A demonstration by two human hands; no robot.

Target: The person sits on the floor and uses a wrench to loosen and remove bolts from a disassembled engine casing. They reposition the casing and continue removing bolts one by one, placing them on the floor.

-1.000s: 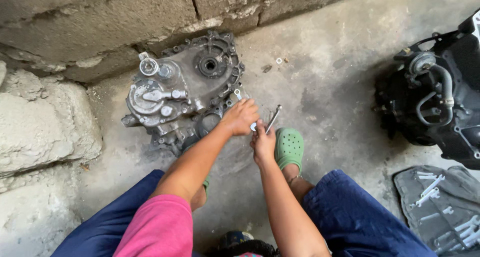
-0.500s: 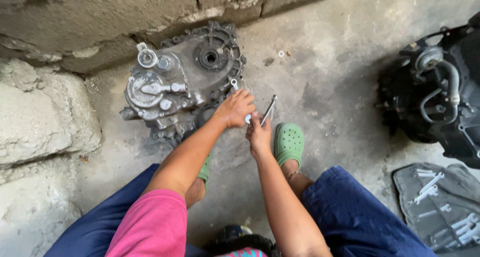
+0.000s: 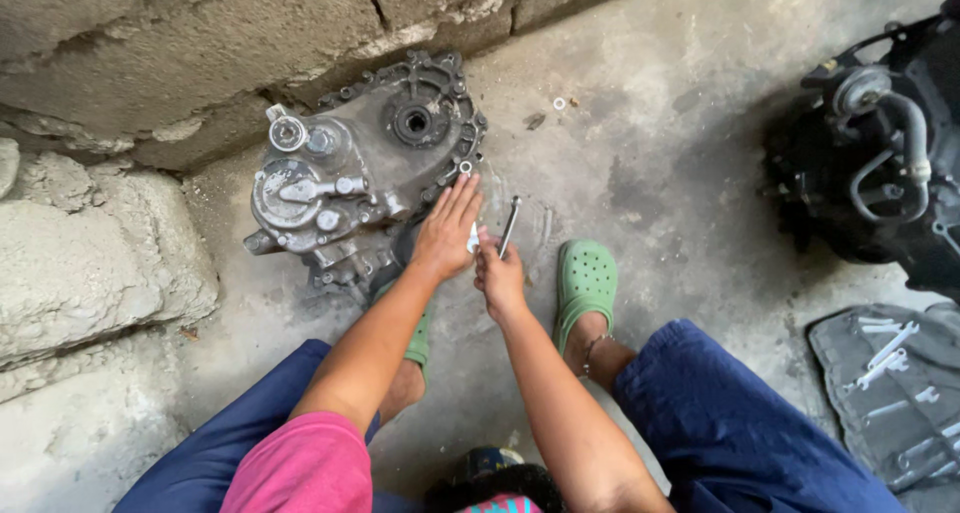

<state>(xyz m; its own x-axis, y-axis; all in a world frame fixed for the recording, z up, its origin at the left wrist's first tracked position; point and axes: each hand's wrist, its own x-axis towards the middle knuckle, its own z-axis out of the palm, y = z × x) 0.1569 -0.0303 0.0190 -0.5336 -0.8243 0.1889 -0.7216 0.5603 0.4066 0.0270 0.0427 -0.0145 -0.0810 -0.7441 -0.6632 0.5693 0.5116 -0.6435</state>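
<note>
A grey cast-metal gearbox housing [image 3: 365,178] with bolted flanges and a round bore stands on the concrete floor [image 3: 660,163], leaning against the rough block wall [image 3: 180,53] at the floor's far left edge. The left hand [image 3: 448,231] lies with fingers straight and spread, flat against the housing's lower right rim, gripping nothing. Just beside it, touching or nearly so, the right hand [image 3: 500,273] is closed around the lower end of a slim silver metal wrench [image 3: 509,226], whose shaft points up and away from the person, close to the housing's edge. A green perforated rubber clog [image 3: 586,283] rests on the floor right of the hands. Near the floor's right edge sits a black engine block with hoses [image 3: 880,163], and below it a grey fabric tool roll holding spanners [image 3: 890,383].
</note>
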